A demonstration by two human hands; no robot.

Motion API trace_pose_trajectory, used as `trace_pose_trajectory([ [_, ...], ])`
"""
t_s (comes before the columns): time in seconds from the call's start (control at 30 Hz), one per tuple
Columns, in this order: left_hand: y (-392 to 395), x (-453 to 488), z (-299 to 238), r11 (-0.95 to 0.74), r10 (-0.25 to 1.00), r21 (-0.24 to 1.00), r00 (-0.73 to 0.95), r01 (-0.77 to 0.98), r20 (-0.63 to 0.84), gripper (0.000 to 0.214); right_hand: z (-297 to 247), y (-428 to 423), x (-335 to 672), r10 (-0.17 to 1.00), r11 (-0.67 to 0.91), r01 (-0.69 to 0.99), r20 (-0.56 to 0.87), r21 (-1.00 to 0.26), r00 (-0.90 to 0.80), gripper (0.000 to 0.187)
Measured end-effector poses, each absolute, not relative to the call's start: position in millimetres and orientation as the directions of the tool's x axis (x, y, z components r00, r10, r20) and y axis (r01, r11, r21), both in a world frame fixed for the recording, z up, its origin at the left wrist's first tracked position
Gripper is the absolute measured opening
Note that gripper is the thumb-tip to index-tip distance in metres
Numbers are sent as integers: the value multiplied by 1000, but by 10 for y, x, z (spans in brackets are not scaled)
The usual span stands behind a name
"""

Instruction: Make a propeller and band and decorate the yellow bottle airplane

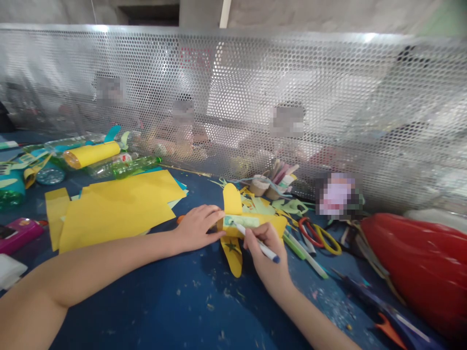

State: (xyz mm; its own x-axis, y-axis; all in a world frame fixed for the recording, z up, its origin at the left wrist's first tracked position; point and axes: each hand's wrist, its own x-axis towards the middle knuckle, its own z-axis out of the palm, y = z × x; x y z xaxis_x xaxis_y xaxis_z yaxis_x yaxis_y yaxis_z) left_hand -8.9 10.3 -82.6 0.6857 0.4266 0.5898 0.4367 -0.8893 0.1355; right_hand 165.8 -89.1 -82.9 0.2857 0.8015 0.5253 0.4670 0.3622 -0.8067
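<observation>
A yellow paper toy plane (270, 228) lies on the blue table in front of me. One wing stands up behind its body, and the other, with a dark star on it, points towards me. A pale green strip (248, 221) runs along the body. My left hand (200, 224) grips the plane's left end between thumb and fingers. My right hand (268, 248) is closed around a white marker (260, 242) with a blue end, its tip touching the strip. Paper scraps (260, 204) lie just behind the plane.
Yellow paper sheets (120, 204) are stacked at left, with plastic bottles (134, 166) behind them. At right lie scissors (328, 240), a green marker (295, 245), a blue tool (379, 311) and a red bag (419, 267). A perforated metal screen (233, 87) spans the back; people sit beyond it.
</observation>
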Motion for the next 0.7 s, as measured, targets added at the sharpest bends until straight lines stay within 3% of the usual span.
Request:
trace_pose_trajectory([
  [0.4, 103, -95, -824, -897, 402, 110, 685, 429, 607, 38, -776, -864, 1649, 837, 351, 386, 470, -853, 280, 25],
  [0.7, 109, -90, -837, -894, 411, 117, 688, 432, 598, 37, -718, -879, 1648, 821, 317, 418, 467, -851, 329, 31],
])
